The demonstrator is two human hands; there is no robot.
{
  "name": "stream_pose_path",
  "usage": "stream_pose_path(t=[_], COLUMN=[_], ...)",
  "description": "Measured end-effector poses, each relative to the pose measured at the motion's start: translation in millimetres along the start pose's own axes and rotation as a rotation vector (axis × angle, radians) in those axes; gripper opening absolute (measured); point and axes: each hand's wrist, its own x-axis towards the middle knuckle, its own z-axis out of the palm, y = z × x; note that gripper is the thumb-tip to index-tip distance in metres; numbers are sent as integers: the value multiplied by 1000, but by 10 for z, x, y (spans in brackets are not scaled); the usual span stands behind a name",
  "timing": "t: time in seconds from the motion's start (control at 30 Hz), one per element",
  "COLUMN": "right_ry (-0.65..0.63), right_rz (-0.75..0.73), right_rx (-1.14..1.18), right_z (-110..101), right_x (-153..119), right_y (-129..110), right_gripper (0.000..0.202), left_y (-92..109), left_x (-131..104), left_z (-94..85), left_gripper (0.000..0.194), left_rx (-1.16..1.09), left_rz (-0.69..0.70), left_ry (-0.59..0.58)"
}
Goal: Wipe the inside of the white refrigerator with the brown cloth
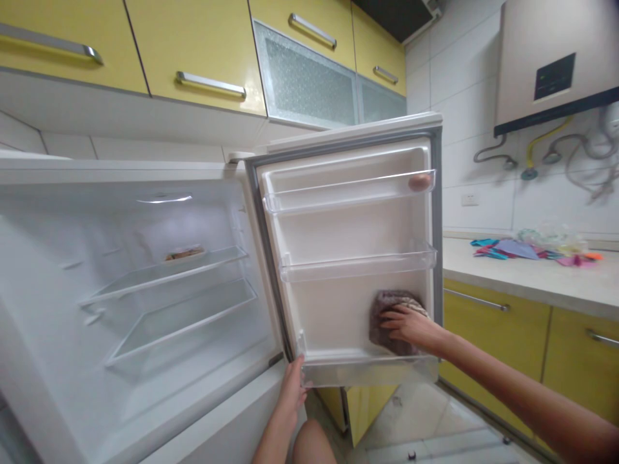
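Observation:
My right hand (405, 323) presses a brownish-grey cloth (383, 301) flat against the inner panel of the open fridge door (333, 316), low and toward its outer edge. Its fingers are spread over the cloth. At the hinge-side end of the lowest clear door bin (367, 374), my left hand (292, 386) grips the bin's corner, fingers partly hidden. Above are a middle clear bin (358, 265) and a top bin (343, 194), with an egg-like brown item (419, 183) at the top bin's outer end.
The fridge interior to the left has glass shelves (184, 325) and a small package (185, 253). Yellow cabinets (198, 45) hang above. On the right, a counter (483, 270) carries colourful cloths (520, 248) and plastic bags, below a water heater (556, 64).

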Motion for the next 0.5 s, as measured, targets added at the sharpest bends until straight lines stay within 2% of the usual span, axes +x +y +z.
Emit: stream_pose_path(t=[0.07,0.1,0.2,0.37,0.5], right_ry=[-31,-18,144,490,569], right_rz=[-37,-10,162,431,513], right_rx=[-23,-50,-155,-177,-143], right_z=[-60,-68,-18,106,152], right_x=[-54,-59,33,397,537], right_y=[1,-20,-134,-299,-346], right_gripper=[37,47,64,60,56], left_y=[-1,-1,-1,0,2], left_x=[12,17,26,39,51], left_z=[0,-1,-9,-13,7], left_gripper=[50,50,51,54,53], left_rx=[1,3,12,12,5], left_rz=[-4,-3,0,-17,-17], left_ry=[4,3,-4,8,13])
